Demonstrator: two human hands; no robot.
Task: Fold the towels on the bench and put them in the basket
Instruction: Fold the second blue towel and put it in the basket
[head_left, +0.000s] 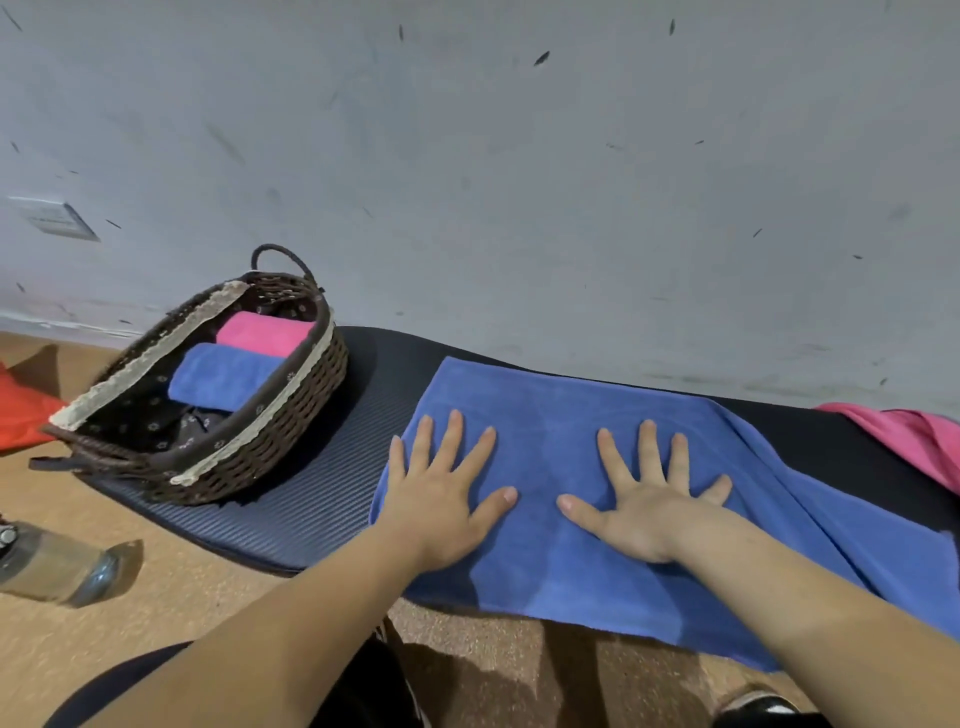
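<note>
Wicker basket (291, 415) on table (322, 499) holds rolled pink towel (262, 332) and rolled blue towel (223, 376). Left hand (441, 493) and right hand (649, 504): grip open, palms flat on spread blue towel (561, 577), beside basket

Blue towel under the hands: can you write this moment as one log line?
step: smoothing blue towel | left hand flat | right hand flat | basket: two rolled towels | pink towel waiting
</note>
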